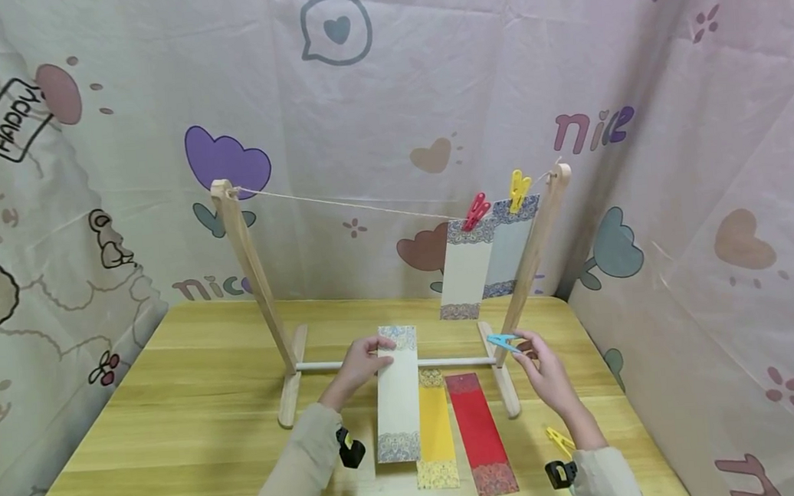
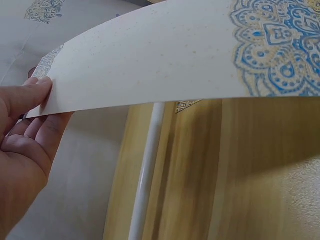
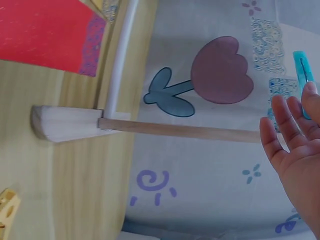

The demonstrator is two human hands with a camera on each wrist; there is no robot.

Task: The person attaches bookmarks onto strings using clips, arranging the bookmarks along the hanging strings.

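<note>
My left hand pinches a white paper strip with blue lace-patterned ends near its upper left edge. In the left wrist view the thumb lies on top of the strip and the fingers are beneath it. My right hand pinches a light blue clothespin between thumb and fingertips, beside the right post of the wooden rack. In the right wrist view the clothespin points upward, partly covered by the thumb. A yellow strip and a red strip lie on the table below.
A string runs between the rack's left post and right post. On it hang a white strip under a red clothespin and a pale blue strip under a yellow one. Another yellow clothespin lies by my right wrist.
</note>
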